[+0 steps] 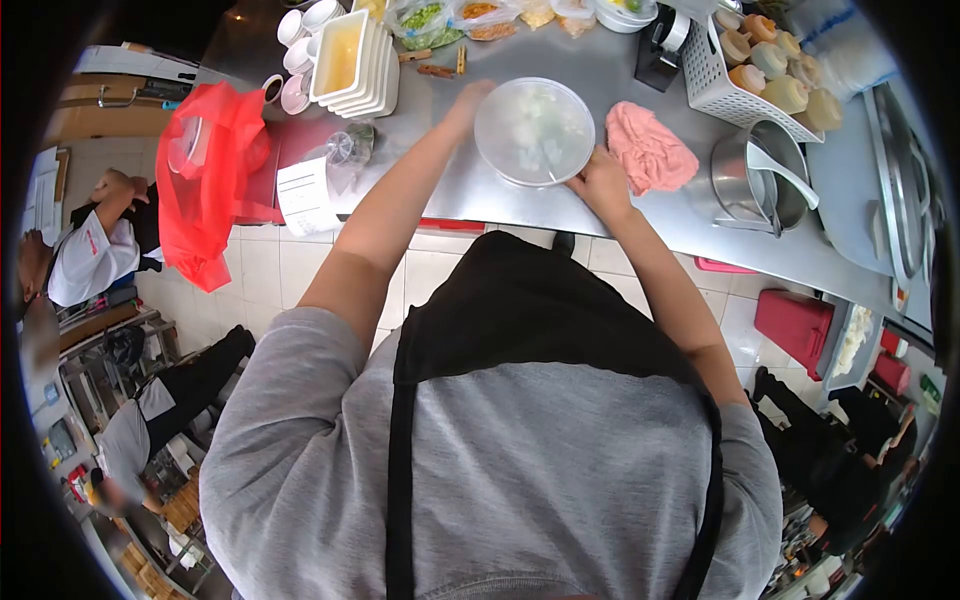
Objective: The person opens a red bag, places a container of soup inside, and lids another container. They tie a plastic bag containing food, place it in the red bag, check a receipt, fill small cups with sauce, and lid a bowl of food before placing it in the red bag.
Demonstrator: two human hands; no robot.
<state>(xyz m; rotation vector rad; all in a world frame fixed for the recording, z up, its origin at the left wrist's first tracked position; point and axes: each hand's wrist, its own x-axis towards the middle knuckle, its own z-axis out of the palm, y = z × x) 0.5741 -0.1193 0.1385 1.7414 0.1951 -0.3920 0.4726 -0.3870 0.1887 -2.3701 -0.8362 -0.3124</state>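
A round clear plastic bowl (535, 125) with a cloudy lid sits near the front of the steel counter, pale and greenish food showing faintly through it. My left hand (470, 105) is closed at its left rim, the fingertips partly hidden by the bowl. At the lower right rim, my right hand (603, 187) has its fingers curled against the bowl's side. A crumpled pink cloth (650, 147) lies just right of my right hand. Left of my left forearm are a clear plastic bag (348, 147) and a white paper slip (307, 196).
Stacked white tubs (355, 75) and small cups stand at the back left. A red plastic bag (208, 175) hangs over the left edge. Bagged ingredients (425, 22) line the back. Rightward are a bottle basket (712, 80) and a steel pot (738, 180) with a ladle. Other people are nearby.
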